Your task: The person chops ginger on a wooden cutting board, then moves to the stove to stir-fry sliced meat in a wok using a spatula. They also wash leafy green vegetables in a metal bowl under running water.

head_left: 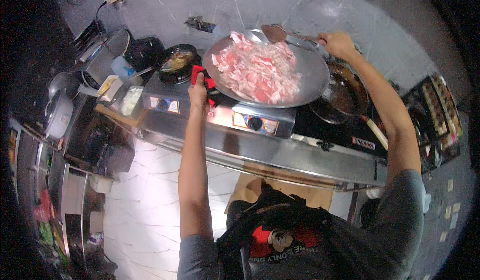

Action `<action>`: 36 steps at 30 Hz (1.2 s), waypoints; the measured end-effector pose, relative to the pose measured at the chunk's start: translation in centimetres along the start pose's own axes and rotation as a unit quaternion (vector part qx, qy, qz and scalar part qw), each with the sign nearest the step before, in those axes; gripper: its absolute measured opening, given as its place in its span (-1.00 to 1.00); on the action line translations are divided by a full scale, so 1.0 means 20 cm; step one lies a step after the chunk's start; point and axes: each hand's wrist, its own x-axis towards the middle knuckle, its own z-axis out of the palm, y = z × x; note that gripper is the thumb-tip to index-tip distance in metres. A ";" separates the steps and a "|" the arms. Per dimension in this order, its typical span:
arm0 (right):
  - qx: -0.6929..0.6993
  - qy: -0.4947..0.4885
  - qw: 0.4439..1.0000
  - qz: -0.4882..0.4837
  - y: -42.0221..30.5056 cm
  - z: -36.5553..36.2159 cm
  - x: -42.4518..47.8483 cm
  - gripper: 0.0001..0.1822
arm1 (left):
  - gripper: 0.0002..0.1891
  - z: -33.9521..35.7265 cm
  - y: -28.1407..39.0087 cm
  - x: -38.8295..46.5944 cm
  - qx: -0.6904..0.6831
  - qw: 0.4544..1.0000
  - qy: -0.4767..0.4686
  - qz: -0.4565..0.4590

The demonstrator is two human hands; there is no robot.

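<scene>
A large metal wok (315,70) stands on the gas stove (221,120), heaped with thin pink slices of raw-looking meat (262,70). At its left side my left hand (198,90) grips a red and black cloth (197,74) against the wok's edge, where the handle is hidden. My right hand (337,44), beyond the wok's upper right rim, is closed on the handle of a spatula or ladle (275,33). The tool's brownish head lies over the far edge of the wok, beside the meat.
A small black pan (176,61) with food sits on the left burner. Right of the wok is a dark pan (341,92) with a pale handle. Containers of pale food (132,101) and a white rice cooker (60,117) stand left. Trays (435,107) are at far right.
</scene>
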 end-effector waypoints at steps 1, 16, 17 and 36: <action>0.013 -0.001 1.000 -0.014 0.05 0.05 0.07 -0.65 | -0.71 0.02 0.03 -0.03 0.033 0.999 0.012 -0.001; 0.177 -0.092 0.941 -0.272 -0.08 0.41 0.80 -0.56 | -0.63 0.06 0.06 -0.10 0.066 0.996 0.058 0.022; 0.171 -0.068 0.939 -0.292 -0.09 0.33 0.76 -0.57 | -0.61 0.06 0.07 -0.10 0.075 0.994 0.073 0.020; -0.178 0.101 0.927 -0.315 -0.23 -0.27 -0.43 -0.71 | -0.62 0.06 0.01 -0.03 -0.006 1.000 0.006 -0.017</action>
